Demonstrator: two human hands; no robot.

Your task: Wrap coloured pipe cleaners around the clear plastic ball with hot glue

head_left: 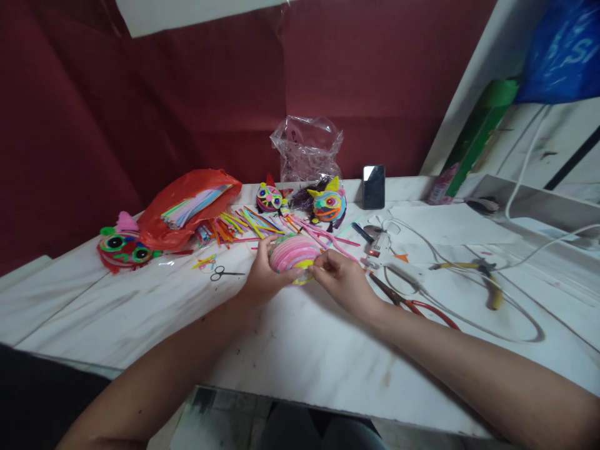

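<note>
Got the pink striped ball point(291, 251) in my left hand's grip point(263, 272), at my 12 o'clock; right hand point(345, 281) at its 4 o'clock edge, can't tell if pinching. Phone point(374, 189) at the ball's 2.

There are two hands point(265, 272) point(344, 281), one striped ball point(294, 253), three toy heads point(124, 249) point(270, 199) point(330, 206), two pairs of scissors point(230, 273) point(399, 298), one pliers point(485, 269), one phone point(374, 189).

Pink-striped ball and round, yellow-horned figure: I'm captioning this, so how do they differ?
The pink-and-yellow striped ball is between the left hand and right hand; the yellow-horned figure sits farther back on the white table, untouched. The ball shows mostly pink bands; the figure shows blue, yellow and orange, plus a ringed eye. Both are rounded and banded.
</note>
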